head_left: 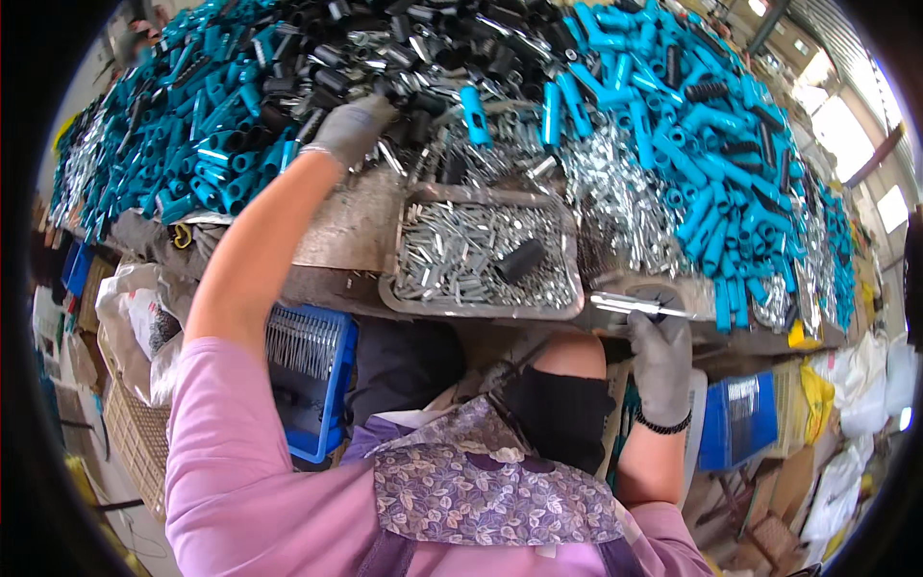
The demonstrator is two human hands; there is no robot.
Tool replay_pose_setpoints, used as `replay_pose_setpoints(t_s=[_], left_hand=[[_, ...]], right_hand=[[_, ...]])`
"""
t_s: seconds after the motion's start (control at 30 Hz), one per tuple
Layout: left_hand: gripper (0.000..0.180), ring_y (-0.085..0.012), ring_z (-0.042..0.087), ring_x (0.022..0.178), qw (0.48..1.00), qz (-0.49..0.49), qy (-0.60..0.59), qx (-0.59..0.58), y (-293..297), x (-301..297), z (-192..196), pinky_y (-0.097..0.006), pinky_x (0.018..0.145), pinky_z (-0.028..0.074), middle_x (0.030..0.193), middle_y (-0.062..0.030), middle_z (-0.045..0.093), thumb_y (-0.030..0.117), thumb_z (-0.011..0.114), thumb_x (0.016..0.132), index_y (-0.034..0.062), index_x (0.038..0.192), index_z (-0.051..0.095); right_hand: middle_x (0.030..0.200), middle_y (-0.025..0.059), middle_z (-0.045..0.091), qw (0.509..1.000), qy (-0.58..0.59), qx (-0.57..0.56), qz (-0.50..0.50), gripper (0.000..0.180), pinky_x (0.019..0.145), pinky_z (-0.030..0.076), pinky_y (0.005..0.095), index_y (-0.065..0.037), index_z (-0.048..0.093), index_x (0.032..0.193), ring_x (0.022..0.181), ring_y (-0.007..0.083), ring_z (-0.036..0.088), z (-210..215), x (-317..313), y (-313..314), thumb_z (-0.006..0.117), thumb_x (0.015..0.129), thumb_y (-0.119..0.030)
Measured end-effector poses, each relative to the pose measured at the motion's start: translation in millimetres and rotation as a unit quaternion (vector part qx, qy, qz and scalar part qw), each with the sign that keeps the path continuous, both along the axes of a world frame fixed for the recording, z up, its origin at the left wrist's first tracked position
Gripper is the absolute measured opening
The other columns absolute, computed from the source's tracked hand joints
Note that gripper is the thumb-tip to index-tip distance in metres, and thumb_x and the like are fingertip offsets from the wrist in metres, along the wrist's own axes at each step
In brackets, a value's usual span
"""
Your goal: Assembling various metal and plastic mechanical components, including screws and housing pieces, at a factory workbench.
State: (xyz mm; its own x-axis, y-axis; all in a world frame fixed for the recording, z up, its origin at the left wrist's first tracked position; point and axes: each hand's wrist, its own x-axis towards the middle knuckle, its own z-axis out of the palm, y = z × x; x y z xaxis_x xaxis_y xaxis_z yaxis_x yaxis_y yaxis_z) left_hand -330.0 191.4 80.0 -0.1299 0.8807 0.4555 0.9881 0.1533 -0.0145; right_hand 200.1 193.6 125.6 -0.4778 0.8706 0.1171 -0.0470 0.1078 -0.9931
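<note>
My left hand (354,132), in a grey glove, reaches into the pile of black plastic sleeves (437,53) at the back of the table. Its fingers are curled at the pile's near edge, and what they grip is hidden. My right hand (663,370), also gloved, is low at the table's front edge. Its fingers close on shiny metal rods (639,307) that lie crosswise, with a dark part beside them. Between my hands stands a metal tray (389,288) full of small metal pins (442,250). A black sleeve (520,261) lies on the pins.
Turquoise plastic tubes (207,125) are heaped at the left, and more turquoise tubes (707,173) at the right. Loose metal parts (625,197) lie right of the tray. Below the table are a blue crate (332,385) with metal rods and another blue bin (736,420).
</note>
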Motion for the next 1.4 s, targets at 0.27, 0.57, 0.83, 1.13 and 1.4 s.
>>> replay_pose_setpoints(t_s=[0.27, 0.57, 0.83, 1.13, 1.4], left_hand=[[0.038, -0.0127, 0.066, 0.082, 0.888, -0.164, -0.425, 0.055, -157, 227, 43, -0.029, 0.071, 0.055, 0.108, -0.0084, 0.071, -0.006, 0.069, 0.083, 0.0, 0.12, 0.059], [0.095, -0.0343, 0.067, 0.068, 0.914, -0.245, -0.301, -0.121, -203, 313, -15, -0.043, 0.06, 0.053, 0.083, -0.0139, 0.069, 0.018, 0.081, 0.077, -0.0038, 0.151, 0.026], [0.099, -0.0335, 0.068, 0.079, 0.857, -0.203, -0.46, -0.114, -227, 317, -46, -0.04, 0.07, 0.053, 0.09, -0.014, 0.07, 0.02, 0.08, 0.078, 0.0014, 0.155, 0.02], [0.06, -0.0351, 0.064, 0.1, 0.778, -0.148, -0.486, -0.368, -292, 282, -70, -0.042, 0.087, 0.051, 0.103, -0.0197, 0.064, 0.034, 0.075, 0.086, 0.0028, 0.134, 0.054], [0.023, -0.008, 0.063, 0.074, 0.563, 0.024, -0.802, -0.199, -292, 293, -75, -0.023, 0.062, 0.051, 0.087, -0.0059, 0.067, 0.012, 0.073, 0.091, 0.0022, 0.104, 0.057]], right_hand=[[0.105, 0.0185, 0.068, 0.972, 0.196, 0.003, 0.128, 0.029, 0.077, 0.057, 0.0374, 0.0, 0.054, 0.113, 0.088, 0.0228, 0.069, 3, -2, -73, 0.071, 0.092, -0.009], [0.095, 0.0161, 0.067, 0.846, -0.278, 0.326, 0.316, 0.024, 0.072, 0.053, 0.0362, -0.004, 0.063, 0.102, 0.088, 0.0281, 0.068, -20, -38, -84, 0.07, 0.091, -0.024], [0.085, 0.0146, 0.069, 0.908, -0.23, 0.351, 0.025, 0.019, 0.074, 0.052, 0.0395, -0.004, 0.066, 0.102, 0.08, 0.0302, 0.068, 4, -112, 45, 0.061, 0.093, -0.019], [0.107, 0.0201, 0.07, 0.804, -0.448, 0.384, 0.065, 0.045, 0.092, 0.051, 0.0441, -0.002, 0.058, 0.115, 0.104, 0.0368, 0.067, -17, -191, 83, 0.07, 0.085, -0.032], [0.099, 0.0169, 0.068, 0.902, -0.186, 0.386, -0.043, 0.027, 0.083, 0.052, 0.041, -0.009, 0.069, 0.109, 0.095, 0.032, 0.067, -5, -174, 93, 0.065, 0.088, -0.025]])
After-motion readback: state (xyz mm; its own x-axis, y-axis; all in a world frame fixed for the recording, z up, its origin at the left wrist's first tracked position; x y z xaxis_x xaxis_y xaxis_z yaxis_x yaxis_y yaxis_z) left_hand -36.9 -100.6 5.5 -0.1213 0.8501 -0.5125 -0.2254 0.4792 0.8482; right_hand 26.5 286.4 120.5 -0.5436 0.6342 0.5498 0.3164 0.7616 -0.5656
